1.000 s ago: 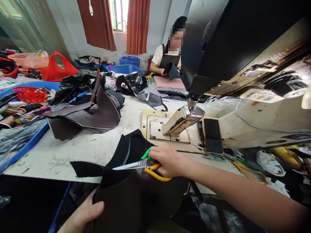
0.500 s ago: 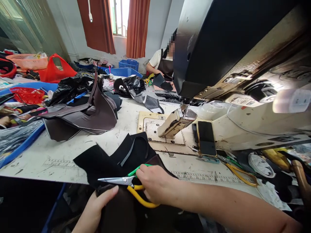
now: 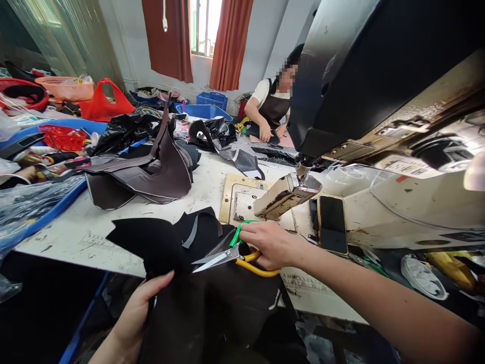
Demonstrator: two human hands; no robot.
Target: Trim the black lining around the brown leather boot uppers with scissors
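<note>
My right hand (image 3: pixel 271 245) is closed around the scissors (image 3: pixel 217 259), which have one green and one yellow handle. Their slightly parted blades point left over the dark fabric. My left hand (image 3: pixel 146 298) pinches the edge of the dark brown and black fabric piece (image 3: pixel 212 298), thumb on top and fingers hidden beneath. The fabric hangs over the table's front edge, and its black flaps lie on the white table (image 3: pixel 71 222). On one flap a thin grey strip (image 3: pixel 190 232) curves.
A sewing machine (image 3: pixel 284 194) stands beyond my right hand, with a phone (image 3: pixel 332 224) beside it. A stitched brown piece (image 3: pixel 151 174) sits at the left. Across the table a person (image 3: pixel 271 103) handles dark material.
The scissors and my right hand have moved right and up, and the blades have parted slightly. More of the brown fabric is spread below them. The view has shifted, and the person's hands have moved.
</note>
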